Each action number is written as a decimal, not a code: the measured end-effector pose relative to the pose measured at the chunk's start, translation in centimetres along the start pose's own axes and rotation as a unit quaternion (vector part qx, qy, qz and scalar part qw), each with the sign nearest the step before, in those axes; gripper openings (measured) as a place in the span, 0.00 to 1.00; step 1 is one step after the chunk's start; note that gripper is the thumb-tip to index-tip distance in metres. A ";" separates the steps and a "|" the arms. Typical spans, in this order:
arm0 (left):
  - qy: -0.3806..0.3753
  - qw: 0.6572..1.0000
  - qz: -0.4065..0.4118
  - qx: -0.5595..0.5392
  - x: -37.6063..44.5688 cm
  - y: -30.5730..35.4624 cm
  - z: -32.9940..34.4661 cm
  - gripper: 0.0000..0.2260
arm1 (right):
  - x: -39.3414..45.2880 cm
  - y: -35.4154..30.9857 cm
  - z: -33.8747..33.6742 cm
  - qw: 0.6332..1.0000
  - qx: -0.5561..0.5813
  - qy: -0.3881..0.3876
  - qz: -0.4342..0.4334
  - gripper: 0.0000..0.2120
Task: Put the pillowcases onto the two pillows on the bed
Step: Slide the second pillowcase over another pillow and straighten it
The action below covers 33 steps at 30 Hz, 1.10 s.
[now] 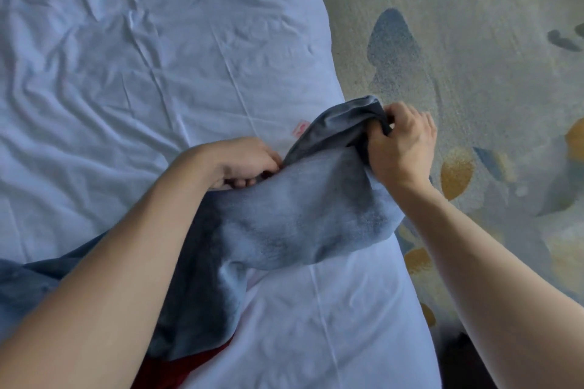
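Soft daylight, mild blur (edges bowed)

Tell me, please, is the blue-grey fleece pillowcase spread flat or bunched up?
Bunched: the blue-grey fleece pillowcase hangs crumpled between the left hand and right hand.

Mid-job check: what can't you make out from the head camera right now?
- Pillows: none visible, out of frame.
- Grey-blue plush pillowcase: its opening is bunched inside the left hand and right hand; its lower end is hidden by the left forearm.
- Dark red fabric: cut off by the bottom edge, unidentifiable.
- Pink mark on the white bedsheet: too small.
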<state>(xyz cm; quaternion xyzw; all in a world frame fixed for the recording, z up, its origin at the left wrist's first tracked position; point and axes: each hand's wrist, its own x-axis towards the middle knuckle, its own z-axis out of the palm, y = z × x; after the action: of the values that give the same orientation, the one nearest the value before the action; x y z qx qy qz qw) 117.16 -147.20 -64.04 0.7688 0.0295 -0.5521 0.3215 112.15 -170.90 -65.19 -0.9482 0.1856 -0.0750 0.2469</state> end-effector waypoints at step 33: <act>0.463 0.866 0.110 0.153 7.1 3.7 -10.2 0.12 | 10.1 -2.9 8.3 0.988 -0.032 -0.067 0.134 0.09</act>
<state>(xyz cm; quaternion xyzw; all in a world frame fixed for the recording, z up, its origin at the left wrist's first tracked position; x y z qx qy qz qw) 129.81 -146.94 -66.60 0.9739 0.0052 -0.0909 0.2079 124.29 -168.88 -70.41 -0.9251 0.2963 0.0284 0.2357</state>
